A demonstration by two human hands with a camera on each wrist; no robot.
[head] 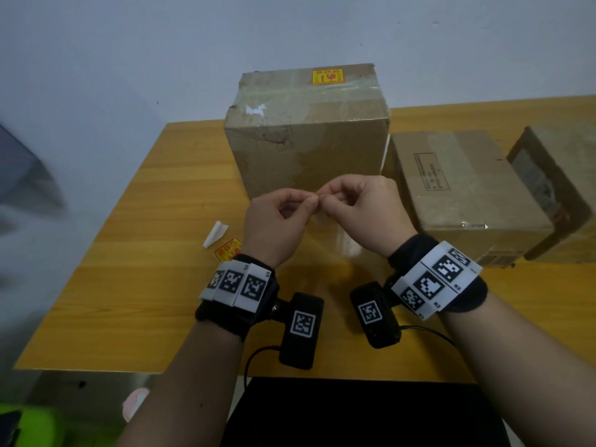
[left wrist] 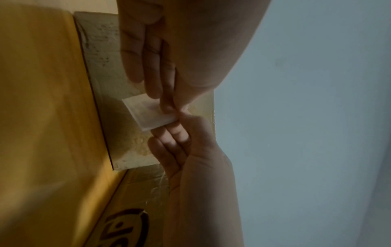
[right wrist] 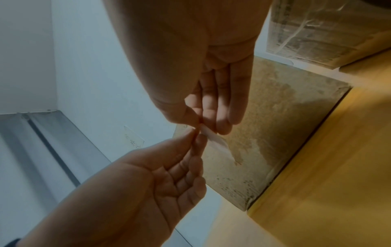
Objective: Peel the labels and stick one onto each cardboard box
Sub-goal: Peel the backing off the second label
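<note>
In front of the tall cardboard box, above the wooden table, the left hand and the right hand meet fingertip to fingertip, both pinching one small label. From the head view that label is almost wholly hidden behind the thumbs and forefingers; only a sliver shows between them. The left wrist view shows its pale back as a small rectangle (print side not visible), and the right wrist view shows it edge-on and curling, so whether label and backing have parted is hard to tell. The remaining fingers of each hand are loosely curled.

The tall box already carries a yellow-and-red sticker on its top, near the back edge. To its right lies a flat cardboard box, and beyond that a third box, blurred and cut off by the frame edge. On the table left of the left wrist lie a white paper scrap and another yellow-and-red label, partly covered by the wristband.
</note>
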